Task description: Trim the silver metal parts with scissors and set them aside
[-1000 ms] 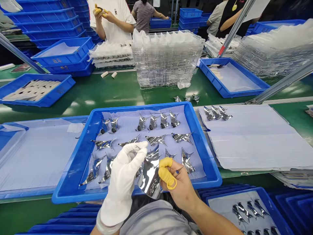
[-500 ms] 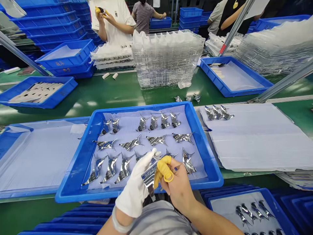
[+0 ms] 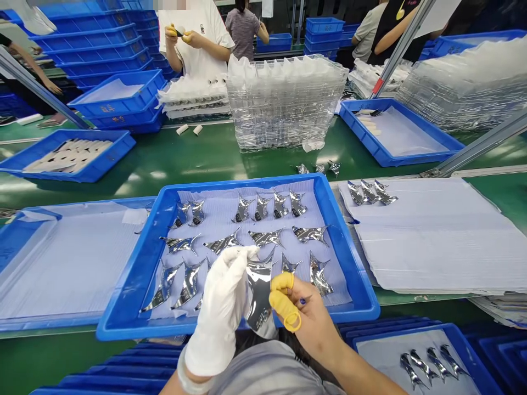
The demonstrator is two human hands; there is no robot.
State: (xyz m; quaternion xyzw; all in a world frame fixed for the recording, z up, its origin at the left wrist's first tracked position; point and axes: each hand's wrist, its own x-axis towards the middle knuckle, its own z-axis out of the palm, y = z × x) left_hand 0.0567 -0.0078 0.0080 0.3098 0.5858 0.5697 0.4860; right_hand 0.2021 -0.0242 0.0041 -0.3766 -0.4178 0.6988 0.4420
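My left hand (image 3: 220, 307), in a white glove, is shut on a shiny silver curved piece (image 3: 259, 293) and holds it upright above the tray's front edge. Right beside that piece is my right hand (image 3: 307, 323), with yellow cots on two fingers. Its fingertips pinch a small pointed tool (image 3: 302, 301) with a blue mark. Below my hands lies a blue tray (image 3: 247, 180) lined with a pale sheet (image 3: 214, 203), and rows of similar silver pieces (image 3: 280, 206) rest on it. My left hand hides part of the front row.
A white corrugated sheet (image 3: 436, 236) on the right holds several silver pieces. Another blue tray (image 3: 428, 367) with pieces sits at lower right. A tall stack of clear plastic trays (image 3: 284, 104) stands beyond on the green bench (image 3: 206, 159). A co-worker's hands (image 3: 181, 37) work at the back.
The silver piece in my hands has swung from a low tilt to a more upright position. My right hand's fingers have shifted slightly to its right.
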